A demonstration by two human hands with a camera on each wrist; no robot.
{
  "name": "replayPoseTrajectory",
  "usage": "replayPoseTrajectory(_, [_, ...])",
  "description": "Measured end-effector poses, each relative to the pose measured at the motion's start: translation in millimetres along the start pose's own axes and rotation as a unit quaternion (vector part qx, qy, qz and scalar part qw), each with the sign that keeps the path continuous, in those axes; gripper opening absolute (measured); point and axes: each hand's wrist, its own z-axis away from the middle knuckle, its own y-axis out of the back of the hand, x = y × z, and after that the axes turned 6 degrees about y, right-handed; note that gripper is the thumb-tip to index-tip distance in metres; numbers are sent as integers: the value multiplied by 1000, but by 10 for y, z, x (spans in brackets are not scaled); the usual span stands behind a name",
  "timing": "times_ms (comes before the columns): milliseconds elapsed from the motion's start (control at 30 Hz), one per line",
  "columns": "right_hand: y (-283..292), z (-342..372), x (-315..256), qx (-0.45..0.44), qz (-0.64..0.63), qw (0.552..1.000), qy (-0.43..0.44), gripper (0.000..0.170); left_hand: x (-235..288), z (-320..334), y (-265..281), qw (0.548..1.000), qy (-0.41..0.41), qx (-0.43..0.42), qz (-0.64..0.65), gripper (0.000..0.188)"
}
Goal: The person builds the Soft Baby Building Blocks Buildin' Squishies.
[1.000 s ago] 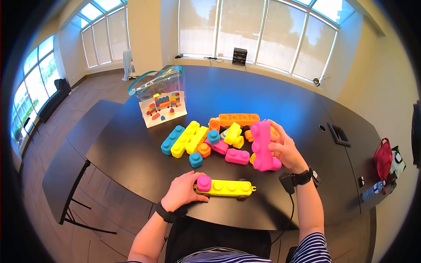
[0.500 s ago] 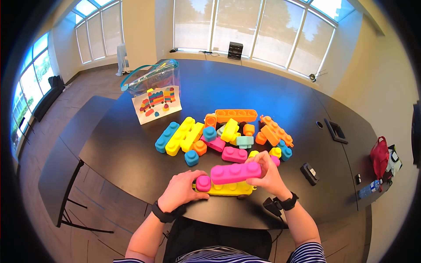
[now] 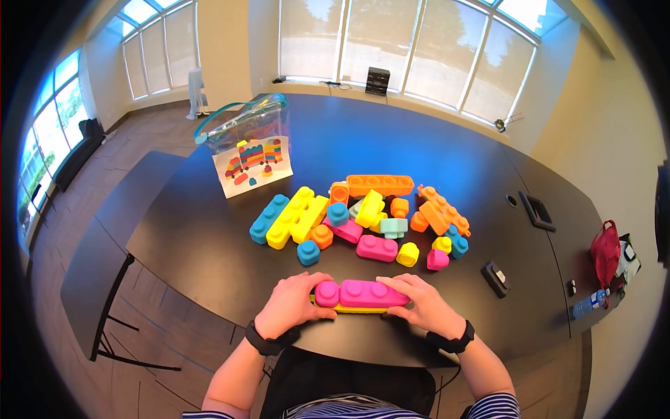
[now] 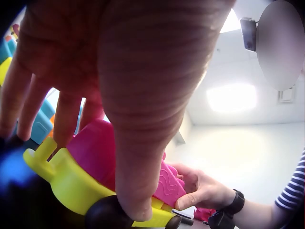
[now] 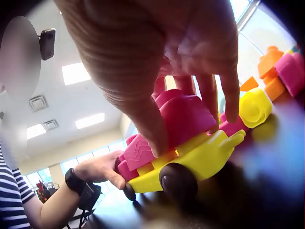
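Near the table's front edge is a yellow wheeled base (image 5: 209, 157) with dark wheels (image 5: 178, 183) and a hook at its end. A small pink block (image 3: 326, 294) sits on its left end. My left hand (image 3: 289, 304) grips that end, thumb on the near side and fingers on the far side. A longer pink block (image 3: 366, 294) lies along the studs to the right of the small one. Holding its right end is my right hand (image 3: 429, 307), thumb in front and fingers behind. In the right wrist view, some yellow shows beneath this block.
Beyond my hands lies a spread of blocks, among them a pink block (image 3: 377, 248), a blue block (image 3: 308, 253) and a long orange block (image 3: 380, 185). A clear bag (image 3: 258, 122) with a picture card stands behind left. A black device (image 3: 495, 279) lies right.
My right hand has brought the long pink block from over the pile, down and left, turning it lengthwise onto the yellow base. The left hand stays at the base's left end.
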Motion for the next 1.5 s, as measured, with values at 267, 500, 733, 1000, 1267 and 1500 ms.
replayPoseTrajectory(267, [-89, -211, -490, 14, 189, 980, 64, 101, -73, -7, -70, 999, -25, 23, 8, 66])
replayPoseTrajectory(500, [-341, -241, -426, -19, 279, 958, 72, 98, -51, -1, -29, 1000, -16, 0, 7, 69])
replayPoseTrajectory(733, [-369, -225, -409, -11, 319, 944, 79, 105, -35, -26, -48, 1000, -7, -2, 0, 70])
replayPoseTrajectory(1000, [-378, -198, -425, -3, 334, 939, 83, 110, -34, -14, -55, 1000, -6, -1, -7, 71])
replayPoseTrajectory(1267, [24, 65, -325, 122, 139, 983, 18, 94, -168, 15, 445, 993, 44, 51, 99, 86])
replayPoseTrajectory(1500, [59, 404, -18, 145, 107, 984, -6, 75, -353, -545, 987, 947, 128, 292, 28, 3])
